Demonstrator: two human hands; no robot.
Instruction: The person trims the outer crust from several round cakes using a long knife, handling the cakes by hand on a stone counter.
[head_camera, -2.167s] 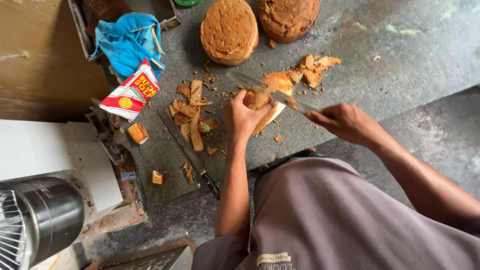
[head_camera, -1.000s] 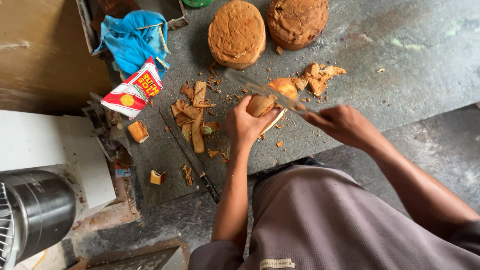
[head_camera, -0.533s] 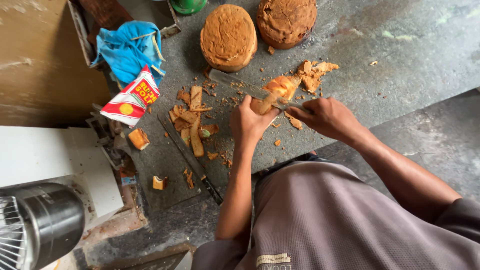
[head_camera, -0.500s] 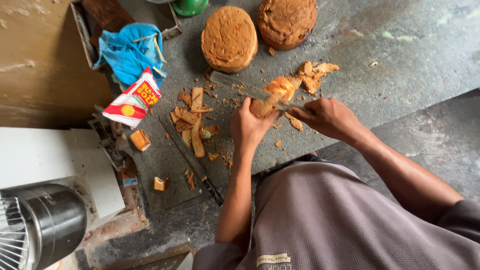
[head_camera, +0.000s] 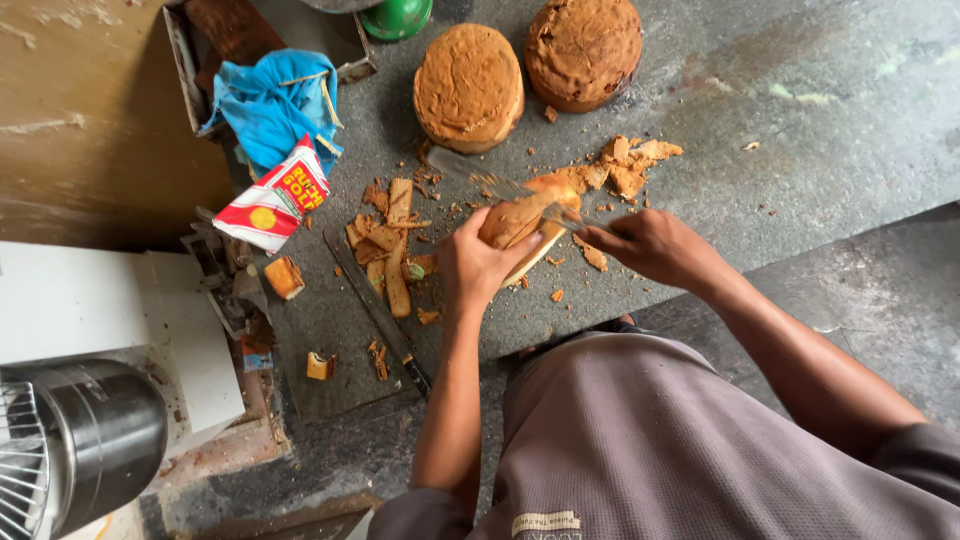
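Here, a worn grey stone counter (head_camera: 820, 110) runs above a lower grey ledge (head_camera: 880, 300), with a brown wall (head_camera: 90, 120) far to the left. The left hand (head_camera: 478, 262) is closed around a cake piece (head_camera: 515, 222), tilting it just above the counter. Just right of it, the right hand (head_camera: 655, 245) grips a knife (head_camera: 490, 180) whose blade crosses the piece. Beyond both hands sit 2 round brown cakes (head_camera: 470, 85); crust trimmings (head_camera: 392, 245) lie left of the left hand, near a second knife (head_camera: 375, 305).
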